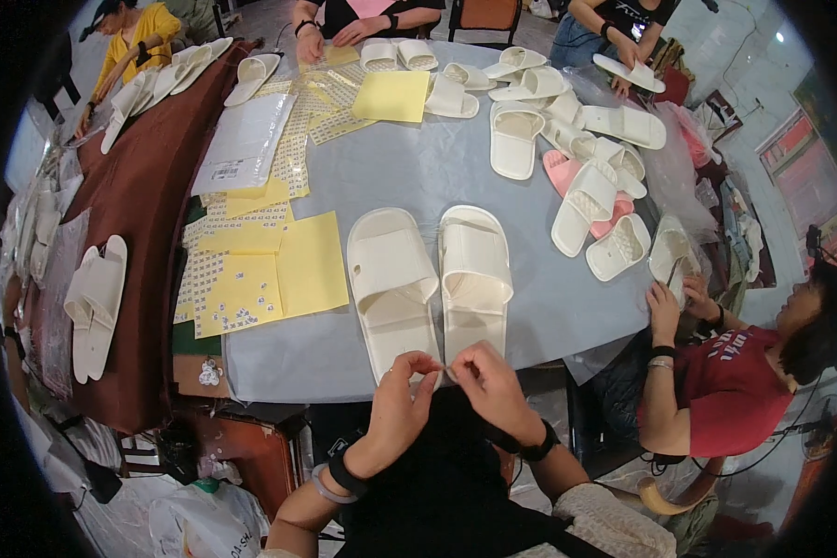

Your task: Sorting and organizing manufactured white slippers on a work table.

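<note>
Two cream slide slippers lie side by side at the table's near edge, toes away from me: the left slipper (392, 265) and the right slipper (475, 265). Over their heel ends, my left hand (402, 400) and my right hand (495, 389) almost meet, each closed in a pinch. Whatever sits between the fingertips is too small to make out. To the left lie yellow backing sheets (312, 265) and sheets of small printed stickers (200, 279), with several loose stickers on one sheet.
On the grey-covered table (409, 167), a heap of cream slippers (530, 88) and a pink pair (560, 172) fills the right side. A plastic mailer (246, 139) lies left. More slippers rest on a brown bench (158, 186). A person in red (735, 391) handles a slipper at right; others work across.
</note>
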`<state>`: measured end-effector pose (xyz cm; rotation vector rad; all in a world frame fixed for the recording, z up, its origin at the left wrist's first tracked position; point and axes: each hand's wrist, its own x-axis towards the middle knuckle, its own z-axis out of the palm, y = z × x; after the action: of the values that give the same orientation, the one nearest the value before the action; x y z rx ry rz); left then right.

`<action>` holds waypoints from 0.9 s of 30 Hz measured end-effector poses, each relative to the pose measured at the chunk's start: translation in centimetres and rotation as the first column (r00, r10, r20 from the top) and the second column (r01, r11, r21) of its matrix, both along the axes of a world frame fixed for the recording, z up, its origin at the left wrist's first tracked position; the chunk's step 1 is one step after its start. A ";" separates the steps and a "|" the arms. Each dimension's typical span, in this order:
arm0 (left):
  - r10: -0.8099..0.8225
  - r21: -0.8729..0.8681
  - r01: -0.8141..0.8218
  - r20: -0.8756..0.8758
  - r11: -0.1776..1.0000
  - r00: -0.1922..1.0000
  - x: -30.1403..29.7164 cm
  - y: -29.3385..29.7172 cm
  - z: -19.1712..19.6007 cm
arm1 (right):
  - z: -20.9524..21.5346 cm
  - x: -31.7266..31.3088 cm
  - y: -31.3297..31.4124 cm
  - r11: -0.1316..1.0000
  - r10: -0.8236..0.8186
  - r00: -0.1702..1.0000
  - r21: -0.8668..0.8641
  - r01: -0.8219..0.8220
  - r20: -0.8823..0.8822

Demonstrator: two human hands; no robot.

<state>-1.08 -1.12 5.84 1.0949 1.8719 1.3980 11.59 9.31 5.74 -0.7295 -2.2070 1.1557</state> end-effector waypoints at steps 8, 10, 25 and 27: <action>-0.261 -0.040 0.299 -0.607 0.953 0.751 1.2 0.8 -3.6 | -2.2 -0.1 7.1 0.989 -0.144 0.975 0.056 0.137 0.172; -0.278 -0.080 0.300 -0.649 0.951 0.708 1.2 0.6 -4.4 | -2.2 -0.5 7.6 0.993 -0.115 0.969 0.061 0.104 0.220; -0.288 -0.132 0.286 -0.735 0.949 0.614 0.9 0.4 -4.6 | -1.6 -1.8 8.1 0.989 -0.139 0.919 0.092 0.112 0.369; -0.290 -0.133 0.288 -0.730 0.948 0.619 1.0 0.3 -4.7 | -2.1 -1.6 8.1 0.987 -0.125 0.926 0.136 0.081 0.356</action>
<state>-0.08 -0.77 1.15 2.0999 2.0549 0.7834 10.03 17.44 3.68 -1.0658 -2.4778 0.8812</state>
